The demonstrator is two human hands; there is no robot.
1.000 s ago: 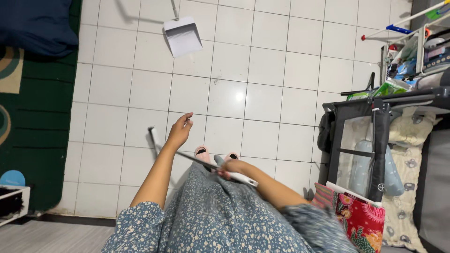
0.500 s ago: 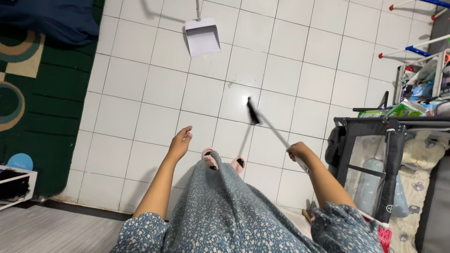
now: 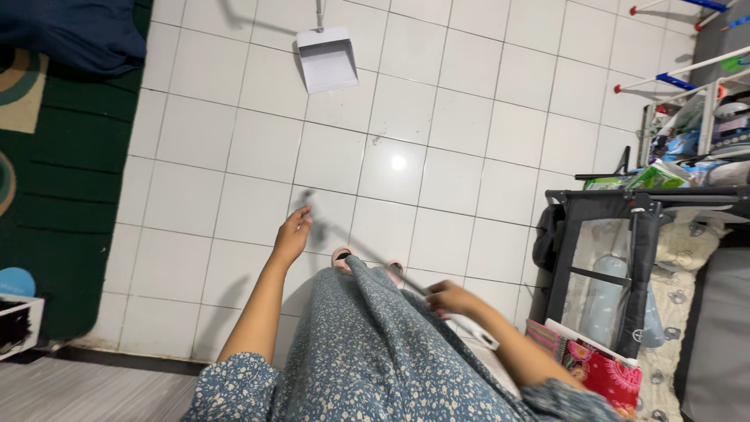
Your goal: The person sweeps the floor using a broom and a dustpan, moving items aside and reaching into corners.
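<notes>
Broom handle (image 3: 406, 283): thin, dark, blurred stick running slantwise from the tiled floor just beyond the feet up into the right hand; its lower end cannot be made out against its own shadow. Landmark for all places below: the white dustpan (image 3: 326, 59), standing open-mouthed on the white tiled floor (image 3: 234, 141) at the top of the view. Far left of the dustpan: green patterned rug (image 3: 55, 180) with a dark blue cushion (image 3: 70, 31) at its upper edge. Below and slightly left of the dustpan: left hand (image 3: 292, 234), empty, fingers loosely spread and curled, touching nothing, held out over the tiles. Straight below the dustpan, well apart: two feet in pink sandals (image 3: 341, 257) under a blue flowered skirt (image 3: 375, 352). Below and right of the dustpan: right hand (image 3: 447, 298), fingers closed round the upper part of the handle. Far right of the dustpan: black folding cot (image 3: 625, 258) with clutter on it, a bright red patterned bag (image 3: 598, 363) at its foot. Handling note, as judgement: a one-handed hold on so long a stick gives poor control; bringing the free hand onto the shaft lower down should steady it, and short, low strokes directed toward the dustpan's open mouth would likely keep dust from scattering toward the rug or under the cot.
</notes>
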